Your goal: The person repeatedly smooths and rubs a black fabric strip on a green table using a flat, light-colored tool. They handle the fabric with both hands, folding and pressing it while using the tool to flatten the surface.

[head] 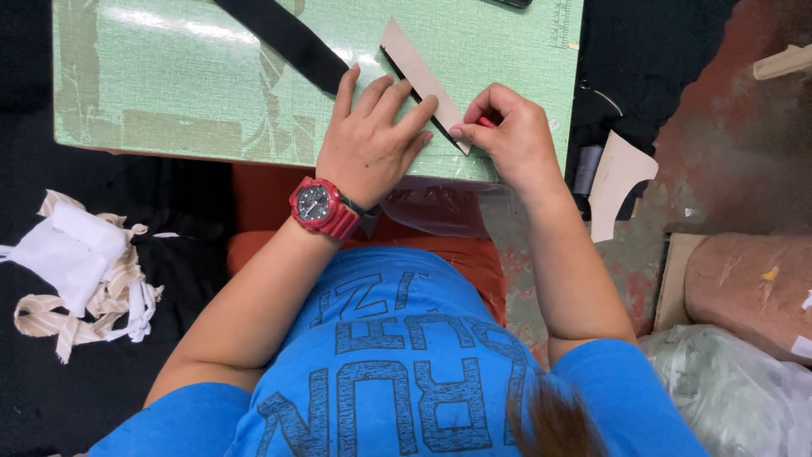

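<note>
A tan cardboard template (412, 61) lies at an angle on a black strip of material (288, 38) on the green cutting mat (169, 85). My left hand (372, 140), with a red watch on its wrist, presses flat on the template, fingers spread. My right hand (507, 135) is closed around a small red tool at the template's lower right end; only a bit of the tool shows between the fingers.
White and striped fabric scraps (80, 271) lie on dark cloth at the left. A tan cut piece (617, 182) and a dark spool (585, 169) sit right of the mat. A plastic bag (727, 389) and a reddish block (753, 283) are at the right.
</note>
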